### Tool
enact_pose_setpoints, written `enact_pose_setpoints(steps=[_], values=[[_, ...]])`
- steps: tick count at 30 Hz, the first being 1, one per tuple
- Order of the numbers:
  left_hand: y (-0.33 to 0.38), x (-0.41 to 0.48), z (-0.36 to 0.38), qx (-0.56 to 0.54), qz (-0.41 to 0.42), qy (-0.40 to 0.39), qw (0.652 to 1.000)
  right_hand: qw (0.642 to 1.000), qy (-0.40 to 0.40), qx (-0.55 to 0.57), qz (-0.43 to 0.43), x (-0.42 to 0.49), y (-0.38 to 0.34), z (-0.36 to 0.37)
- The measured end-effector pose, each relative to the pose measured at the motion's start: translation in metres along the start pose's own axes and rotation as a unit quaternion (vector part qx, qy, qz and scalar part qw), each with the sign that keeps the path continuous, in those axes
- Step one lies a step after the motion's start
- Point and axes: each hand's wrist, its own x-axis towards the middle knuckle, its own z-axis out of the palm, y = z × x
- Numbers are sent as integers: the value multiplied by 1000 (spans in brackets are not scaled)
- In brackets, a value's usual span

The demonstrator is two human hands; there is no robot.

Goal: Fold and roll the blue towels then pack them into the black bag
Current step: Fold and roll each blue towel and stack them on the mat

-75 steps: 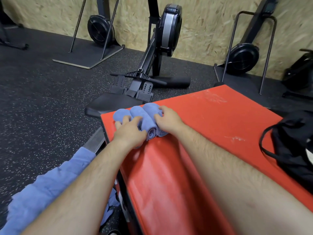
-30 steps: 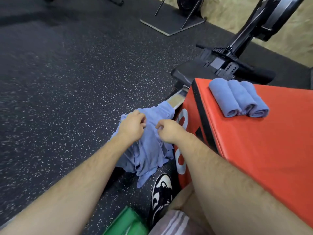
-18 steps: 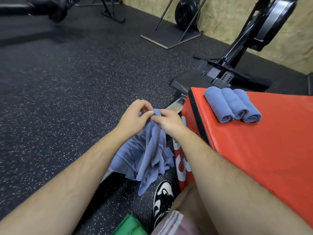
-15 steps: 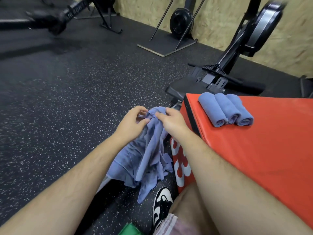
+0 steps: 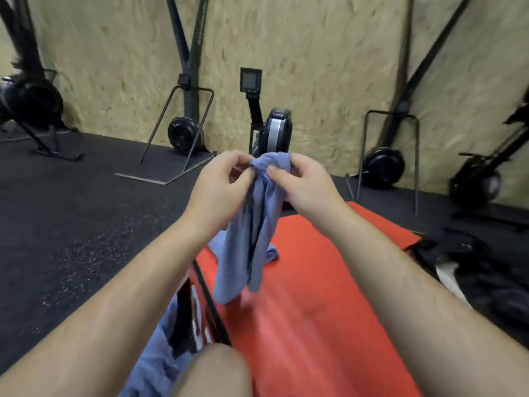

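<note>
The towel (image 5: 252, 233) is light, soft and limp. It is likely to sag and bunch unless it is taken by two adjacent corners and drawn apart. Both the left hand (image 5: 217, 184) and the right hand (image 5: 303, 181) pinch its top edge, close together. It hangs over the near-left part of the box (image 5: 329, 282); the bag (image 5: 486, 276) lies at the right. In the earlier frame the towel was held low beside the box, over the floor; it is now raised above the box.

Bare from the elbows down: left forearm (image 5: 120, 302) and right forearm (image 5: 400, 279), both lightly haired, ending in a bare left hand (image 5: 216, 193) and right hand (image 5: 307, 186). Blurred fingers (image 5: 299, 163). One bare, rounded knee (image 5: 213, 372), out of focus.
</note>
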Motion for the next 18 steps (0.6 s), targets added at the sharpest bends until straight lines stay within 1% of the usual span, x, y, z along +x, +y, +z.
enact_pose_setpoints(steps=[2,4,6,9,11,13,15,16,18], values=[[28,10,34,-23,27,-29,999,1000,17,-15,-5,-7,-8,-50],[44,8,70,-32,39,-63,997,999,30,-19,18,-21,-1,-94],[44,-7,111,-32,35,-117,992,997,43,-48,53,-44,21,-126],[23,-49,174,31,57,-209,976,983,39,-148,102,-89,84,-163],[2,-80,209,59,53,-282,956,957,14,-242,161,-120,129,-182],[-24,-103,236,106,29,-371,922,905,-57,-342,248,-145,168,-199],[-51,-117,254,184,27,-458,869,851,-145,-393,318,-163,197,-208],[-62,-121,261,222,36,-492,841,836,-163,-401,337,-168,207,-208],[-78,-126,272,260,56,-543,796,830,-149,-417,338,-171,224,-206]])
